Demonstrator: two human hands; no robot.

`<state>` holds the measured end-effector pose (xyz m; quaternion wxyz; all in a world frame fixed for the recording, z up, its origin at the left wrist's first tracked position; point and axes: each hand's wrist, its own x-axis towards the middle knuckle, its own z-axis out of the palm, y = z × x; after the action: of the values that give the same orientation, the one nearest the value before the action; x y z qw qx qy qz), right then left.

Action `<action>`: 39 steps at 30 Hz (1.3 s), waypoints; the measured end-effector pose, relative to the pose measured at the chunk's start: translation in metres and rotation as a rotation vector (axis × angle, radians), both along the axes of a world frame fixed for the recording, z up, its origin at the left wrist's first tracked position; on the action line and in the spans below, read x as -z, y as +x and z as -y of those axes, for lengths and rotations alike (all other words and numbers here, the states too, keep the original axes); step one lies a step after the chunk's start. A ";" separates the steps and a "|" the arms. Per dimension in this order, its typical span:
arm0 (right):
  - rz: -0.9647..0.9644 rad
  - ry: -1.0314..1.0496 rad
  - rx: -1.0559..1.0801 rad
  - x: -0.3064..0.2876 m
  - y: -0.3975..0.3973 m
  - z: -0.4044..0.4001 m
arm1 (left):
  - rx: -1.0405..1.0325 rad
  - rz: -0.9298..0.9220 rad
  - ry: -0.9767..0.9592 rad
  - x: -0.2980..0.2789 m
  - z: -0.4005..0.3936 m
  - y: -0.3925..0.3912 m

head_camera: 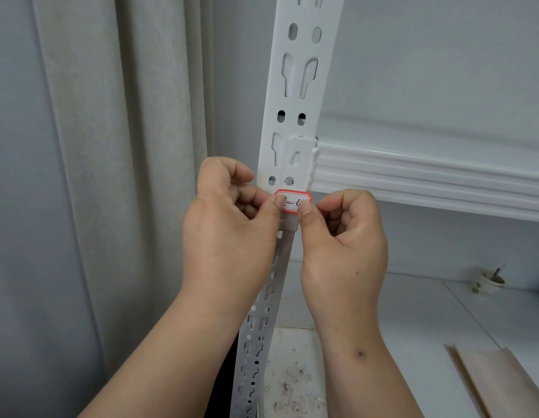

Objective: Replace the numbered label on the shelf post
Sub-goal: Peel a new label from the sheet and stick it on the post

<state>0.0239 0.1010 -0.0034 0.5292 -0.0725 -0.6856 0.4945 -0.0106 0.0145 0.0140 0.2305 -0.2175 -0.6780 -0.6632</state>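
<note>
A white slotted metal shelf post (301, 86) runs up the middle of the head view. A small white label with a red border and handwritten marks (293, 201) lies across the post just below the shelf bracket. My left hand (232, 224) presses its thumb on the label's left end, the other fingers curled. My right hand (343, 236) presses its thumb on the label's right end, fingers curled as well. The thumbs hide part of the writing.
A white shelf beam (428, 182) runs right from the post. A grey curtain (111, 176) hangs at the left. Below are a floor with small torn scraps (295, 387), a paper cup (489, 282) and wooden boards (500, 384) at the lower right.
</note>
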 end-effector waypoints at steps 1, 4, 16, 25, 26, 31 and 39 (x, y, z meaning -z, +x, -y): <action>0.000 -0.001 -0.004 0.000 0.000 0.000 | -0.004 -0.005 -0.004 0.000 0.000 0.000; 0.000 -0.001 -0.007 0.000 -0.001 0.000 | -0.013 -0.012 -0.014 0.000 0.000 0.000; -0.010 -0.004 -0.008 0.000 -0.003 0.001 | -0.055 -0.024 -0.010 0.003 -0.001 -0.003; -0.014 0.003 -0.015 -0.001 -0.003 0.001 | -0.064 -0.029 -0.018 0.003 -0.002 -0.003; -0.015 0.002 -0.016 -0.002 -0.003 0.001 | -0.065 -0.029 -0.021 0.003 -0.002 -0.003; -0.012 -0.007 -0.022 -0.001 -0.005 0.000 | -0.069 -0.036 -0.023 0.004 -0.002 -0.004; -0.007 -0.004 -0.014 -0.002 -0.005 0.000 | -0.081 -0.054 -0.034 0.004 -0.003 -0.004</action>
<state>0.0186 0.1013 -0.0015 0.5281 -0.0672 -0.6833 0.4997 -0.0149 0.0170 0.0104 0.2716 -0.2115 -0.6910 -0.6356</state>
